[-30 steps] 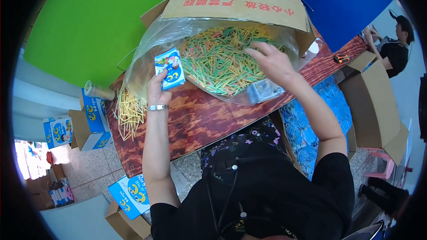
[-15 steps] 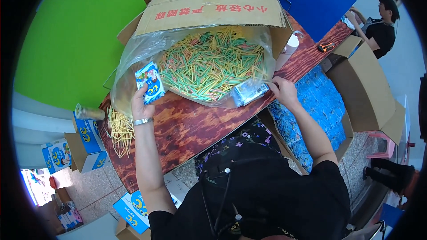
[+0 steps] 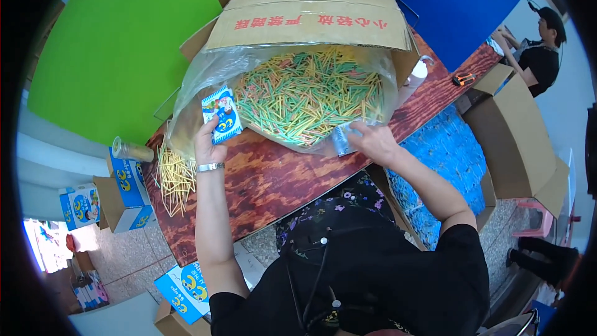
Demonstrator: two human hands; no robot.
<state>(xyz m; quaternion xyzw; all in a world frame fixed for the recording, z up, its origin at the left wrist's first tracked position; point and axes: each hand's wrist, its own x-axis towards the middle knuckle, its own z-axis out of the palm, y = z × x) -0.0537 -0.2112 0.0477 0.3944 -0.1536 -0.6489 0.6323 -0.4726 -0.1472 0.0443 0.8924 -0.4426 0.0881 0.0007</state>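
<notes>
My left hand (image 3: pixel 210 144) grips a blue-and-white printed packet (image 3: pixel 221 114), thumb across its face, held up at the left side of a clear plastic bag (image 3: pixel 193 78). The bag spills from a cardboard box and holds a heap of thin green, yellow and pink sticks (image 3: pixel 305 96). At the bag's front edge, a shiny blue-and-silver packet (image 3: pixel 340 141) lies partly under my right hand (image 3: pixel 377 143), its fingers curled over it. The packet's right part is hidden by that hand.
Loose yellowish sticks (image 3: pixel 174 177) and a clear jar (image 3: pixel 132 150) are at the table's left end. At right stands an open carton (image 3: pixel 507 140) full of blue packets (image 3: pixel 441 171). A pink bottle (image 3: pixel 413 78) and an orange-black cutter (image 3: pixel 464 79) rest farther back. Another person (image 3: pixel 541 50) works at far right.
My right hand has moved left from the right end of the blue-and-silver packet to over it. My left hand keeps its packet. The whole view has shifted slightly.
</notes>
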